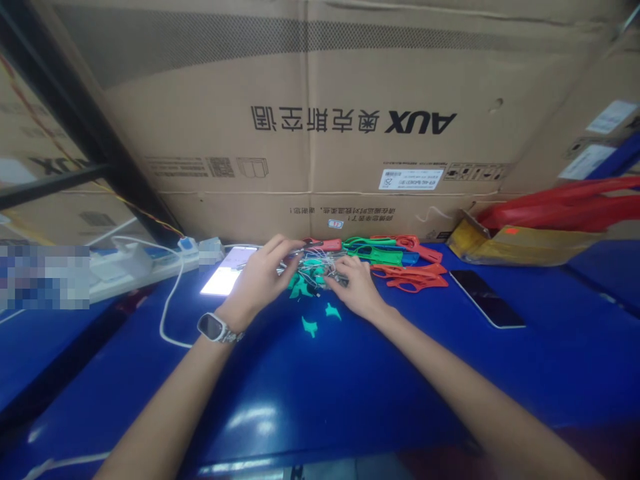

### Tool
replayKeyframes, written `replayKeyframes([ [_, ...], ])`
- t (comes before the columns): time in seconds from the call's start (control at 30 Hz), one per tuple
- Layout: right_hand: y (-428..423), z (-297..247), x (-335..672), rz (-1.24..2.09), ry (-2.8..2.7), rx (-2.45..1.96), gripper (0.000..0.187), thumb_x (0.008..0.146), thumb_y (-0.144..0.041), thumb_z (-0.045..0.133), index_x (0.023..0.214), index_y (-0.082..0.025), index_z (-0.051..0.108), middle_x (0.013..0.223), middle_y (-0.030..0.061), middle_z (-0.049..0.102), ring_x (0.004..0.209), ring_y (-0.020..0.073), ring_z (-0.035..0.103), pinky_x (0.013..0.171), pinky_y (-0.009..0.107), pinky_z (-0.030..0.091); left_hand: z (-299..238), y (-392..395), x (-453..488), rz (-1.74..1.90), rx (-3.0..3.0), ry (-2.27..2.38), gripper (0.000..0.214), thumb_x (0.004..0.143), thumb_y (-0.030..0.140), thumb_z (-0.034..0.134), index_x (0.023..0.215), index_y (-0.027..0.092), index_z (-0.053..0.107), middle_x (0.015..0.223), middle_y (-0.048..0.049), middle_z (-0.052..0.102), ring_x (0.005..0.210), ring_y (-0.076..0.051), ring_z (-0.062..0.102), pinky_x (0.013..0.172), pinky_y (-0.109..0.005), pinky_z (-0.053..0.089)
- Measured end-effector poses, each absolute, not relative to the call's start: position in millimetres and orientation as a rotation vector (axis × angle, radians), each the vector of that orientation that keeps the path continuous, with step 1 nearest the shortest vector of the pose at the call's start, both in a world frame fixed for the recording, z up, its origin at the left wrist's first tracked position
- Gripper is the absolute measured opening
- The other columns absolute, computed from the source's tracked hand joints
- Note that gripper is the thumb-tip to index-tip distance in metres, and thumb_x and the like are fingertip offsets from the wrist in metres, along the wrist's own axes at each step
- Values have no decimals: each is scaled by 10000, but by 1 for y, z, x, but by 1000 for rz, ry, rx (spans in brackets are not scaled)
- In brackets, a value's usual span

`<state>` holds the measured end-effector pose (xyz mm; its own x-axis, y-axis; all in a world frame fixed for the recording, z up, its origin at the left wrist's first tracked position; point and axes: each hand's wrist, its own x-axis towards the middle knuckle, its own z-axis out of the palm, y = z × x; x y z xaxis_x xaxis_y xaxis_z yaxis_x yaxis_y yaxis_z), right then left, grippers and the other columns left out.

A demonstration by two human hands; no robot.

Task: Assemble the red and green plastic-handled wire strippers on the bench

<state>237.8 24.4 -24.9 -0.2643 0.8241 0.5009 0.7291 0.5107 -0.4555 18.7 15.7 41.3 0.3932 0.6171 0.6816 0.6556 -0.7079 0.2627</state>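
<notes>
A jumbled pile of thin metal parts and wires (320, 257), mixed with small green plastic pieces (301, 288), lies on the blue table. My left hand (265, 270), with a watch (213, 327) on its wrist, reaches into the pile's left side. Its thumb and forefinger are closed together; what they grip is too small to name. My right hand (357, 283) is at the pile's right side, fingertips pinched on something I cannot make out. Two loose green pieces, one a curved trigger-like piece (310, 327), lie in front. Behind is a red plastic handle (325, 245).
Green handle-shaped parts (375, 253) and red ones (415, 277) lie right of the pile. A dark phone (485, 298) rests farther right, near an open carton (525, 245) of red parts. At left are a lit phone (223, 280) and a power strip (130, 270). A large cardboard box (320, 153) stands behind.
</notes>
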Motion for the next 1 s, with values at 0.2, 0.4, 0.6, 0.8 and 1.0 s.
replayKeyframes([
  [0.2, 29, -21, 244, 294, -2049, -1262, 121, 918, -222, 606, 982, -229, 708, 1022, 50, 741, 992, 237, 613, 835, 362, 355, 30, 17, 6, -874, -2739, -1363, 147, 920, 289, 560, 991, 190, 643, 905, -31, 677, 634, -152, 588, 632, -297, 459],
  [0.4, 43, -24, 240, 262, -2122, -1367, 199, 869, -190, 637, 1049, -226, 714, 1063, 65, 725, 1048, 264, 583, 870, 397, 348, 8, 34, 7, -714, -2765, -1384, 176, 973, 260, 486, 1006, 183, 640, 988, -89, 662, 921, -247, 637, 823, -375, 507],
  [0.6, 35, -21, 241, 316, -2158, -1320, 406, 804, -203, 648, 1209, -237, 643, 1173, 79, 645, 1142, 277, 544, 921, 423, 358, -4, 46, 11, -694, -2777, -1304, 155, 943, 204, 513, 982, 170, 659, 1007, -107, 630, 985, -261, 594, 894, -426, 504],
  [0.8, 26, -9, 277, 314, -2117, -1299, 558, 736, -100, 557, 1276, -236, 591, 1261, 90, 598, 1167, 272, 544, 959, 453, 394, 2, 37, 14, -654, -2718, -1298, 265, 863, 190, 527, 1092, 189, 661, 1126, -112, 644, 1079, -303, 584, 944, -497, 467],
  [1.0, 48, -2, 338, 15, -1907, -1698, 224, 844, -181, 551, 1031, -194, 675, 1095, 118, 654, 1072, 301, 571, 900, 454, 428, 26, 40, 42, -636, -2797, -1301, 389, 731, 87, 484, 1029, 228, 690, 1116, -74, 698, 1070, -299, 613, 936, -496, 458],
])
